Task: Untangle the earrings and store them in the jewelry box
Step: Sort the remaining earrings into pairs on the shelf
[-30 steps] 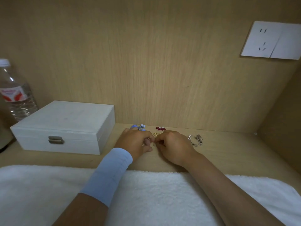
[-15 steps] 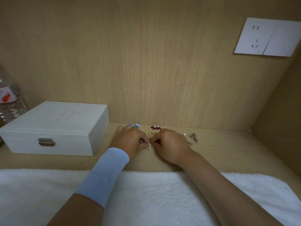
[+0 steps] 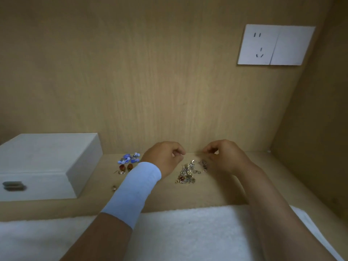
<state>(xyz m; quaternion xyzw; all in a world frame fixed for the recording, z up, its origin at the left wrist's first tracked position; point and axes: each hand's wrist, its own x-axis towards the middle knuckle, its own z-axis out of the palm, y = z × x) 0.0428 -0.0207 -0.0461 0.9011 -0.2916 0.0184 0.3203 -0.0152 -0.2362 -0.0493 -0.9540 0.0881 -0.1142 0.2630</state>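
Observation:
A tangled heap of small silver and gold earrings (image 3: 187, 175) lies on the wooden shelf between my hands. A blue beaded cluster (image 3: 130, 159) and a pair of reddish-brown drop earrings (image 3: 125, 168) lie further left, and one tiny piece (image 3: 114, 188) sits alone nearer the front. The white jewelry box (image 3: 47, 166) stands at the left with its lid down. My left hand (image 3: 165, 157), with a light blue wristband, and my right hand (image 3: 224, 157) hover apart just above the heap, fingertips pinched. Anything held in either pinch is too small to see.
A white fleecy towel (image 3: 188, 232) covers the front of the shelf under my forearms. A wooden back wall and a right side wall close the space in. A white wall socket (image 3: 273, 45) sits high on the back wall.
My hands, pressed together over the earrings before, have lifted and pulled apart, uncovering the heap. The view has swung right, so the water bottle at the left has left the frame.

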